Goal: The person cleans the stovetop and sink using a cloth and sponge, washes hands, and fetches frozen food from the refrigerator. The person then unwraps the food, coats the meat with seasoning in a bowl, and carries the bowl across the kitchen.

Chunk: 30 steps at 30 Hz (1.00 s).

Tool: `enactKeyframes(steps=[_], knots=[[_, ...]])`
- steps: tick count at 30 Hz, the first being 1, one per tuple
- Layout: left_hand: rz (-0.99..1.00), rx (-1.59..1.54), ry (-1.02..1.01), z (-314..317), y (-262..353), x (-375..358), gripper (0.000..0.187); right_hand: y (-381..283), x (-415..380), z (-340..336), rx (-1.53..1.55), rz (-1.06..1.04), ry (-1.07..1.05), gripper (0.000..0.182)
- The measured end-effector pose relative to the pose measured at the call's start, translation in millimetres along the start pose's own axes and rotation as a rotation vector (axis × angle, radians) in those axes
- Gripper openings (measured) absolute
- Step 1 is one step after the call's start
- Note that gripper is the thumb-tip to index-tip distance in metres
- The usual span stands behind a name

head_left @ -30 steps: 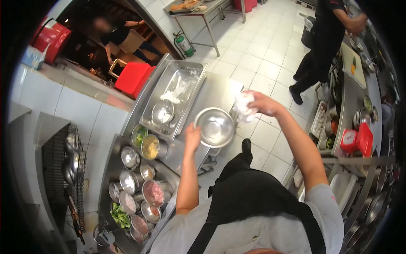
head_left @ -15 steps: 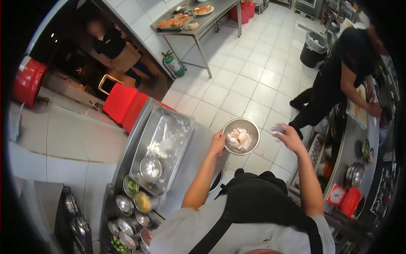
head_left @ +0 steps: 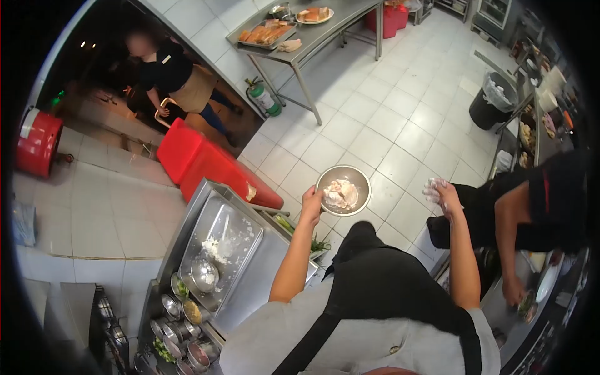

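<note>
My left hand (head_left: pixel 311 205) grips the rim of a round metal bowl (head_left: pixel 362 200), held out in front of me over the floor. Pale, floury pieces (head_left: pixel 341 194) lie in the bowl; they look like raw meat. My right hand (head_left: pixel 444 195) is raised to the right of the bowl, apart from it. White powder coats its fingers, which are stretched out and hold nothing. A metal tray (head_left: pixel 234 259) with scattered white flour sits on the counter at my left, with a small metal bowl (head_left: pixel 205 275) in it.
A co-worker (head_left: pixel 531 212) leans over the right-hand counter, close to my right arm. A red bin (head_left: pixel 219 169) stands beyond the tray. Another person (head_left: pixel 172 72) is in the doorway. A steel table (head_left: pixel 325 31) and a black bin (head_left: pixel 492 103) stand farther off.
My view has turned, and more of the red bin shows. My right hand has risen slightly with its fingers up. The co-worker has come nearer on the right; the person in the doorway touches the red bin's handle.
</note>
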State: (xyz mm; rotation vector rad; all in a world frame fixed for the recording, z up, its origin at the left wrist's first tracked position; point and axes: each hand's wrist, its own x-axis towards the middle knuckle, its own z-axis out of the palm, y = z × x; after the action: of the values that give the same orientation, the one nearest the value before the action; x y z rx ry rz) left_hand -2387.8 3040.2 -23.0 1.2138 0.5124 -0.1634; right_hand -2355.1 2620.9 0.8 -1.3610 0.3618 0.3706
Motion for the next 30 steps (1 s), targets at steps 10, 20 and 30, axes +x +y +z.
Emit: enactKeyframes(steps=[10, 20, 30], knots=[[0.036, 0.173, 0.108, 84.5, 34.7, 198.2, 0.026, -81.0, 200.2, -26.2, -0.379, -0.053, -0.106, 0.023], [0.048, 0.437, -0.592, 389.6, 125.2, 402.3, 0.011, -188.6, 285.7, -68.8, -0.049, -0.090, 0.212, 0.021], [-0.250, 0.175, -0.851, 678.2, 146.6, 502.7, 0.029, -320.2, 428.6, -265.0, -0.086, -0.370, 0.711, 0.027]])
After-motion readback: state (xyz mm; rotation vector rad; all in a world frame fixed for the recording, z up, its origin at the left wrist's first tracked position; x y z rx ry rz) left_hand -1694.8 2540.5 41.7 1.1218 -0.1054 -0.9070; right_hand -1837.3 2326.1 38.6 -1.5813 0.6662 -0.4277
